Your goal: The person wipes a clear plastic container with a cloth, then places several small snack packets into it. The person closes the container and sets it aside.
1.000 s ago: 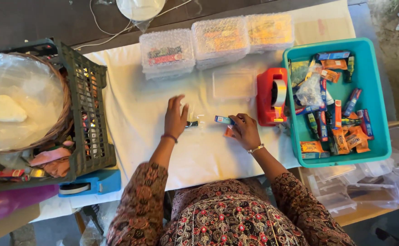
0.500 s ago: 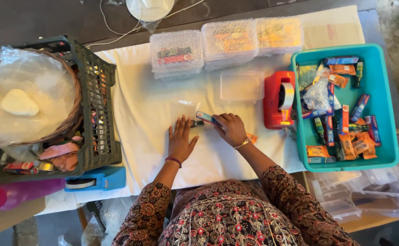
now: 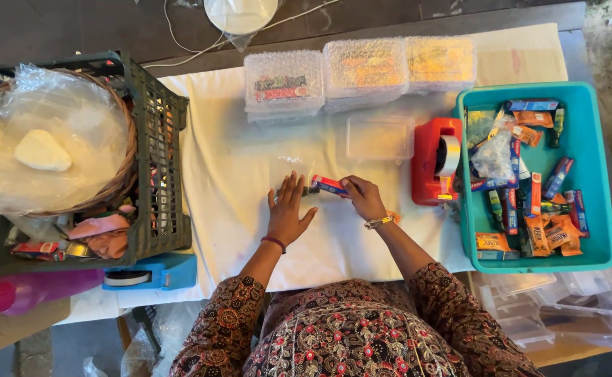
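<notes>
Shifted since a second ago: left hand point(image 3: 288, 213) lower and more toward frame centre, now spread flat with fingers splayed on the white cloth point(image 3: 236, 209), pinning the edge of a clear plastic bag point(image 3: 293, 171) (barely visible against the cloth). Right hand point(image 3: 364, 197) drawn leftward to meet it, fingers curled around one end of a small red-and-blue packet point(image 3: 330, 186), pinching it at the bag's mouth just right of the left fingertips. Lying at frame centre, that packet, tilted slightly, touching both the bag and the right fingers.

Further up the frame, a row of three bubble-wrapped clear boxes point(image 3: 362, 73), with an empty clear lidded container point(image 3: 379, 137) just below them. At right of centre, a red tape dispenser point(image 3: 435, 164), standing beside a teal tub point(image 3: 589, 230) filled with assorted snack bars and packets. At left, a dark green crate point(image 3: 156, 174) holding a wicker basket covered in plastic film. At lower left, a blue tape dispenser point(image 3: 149, 272) just under the crate.
</notes>
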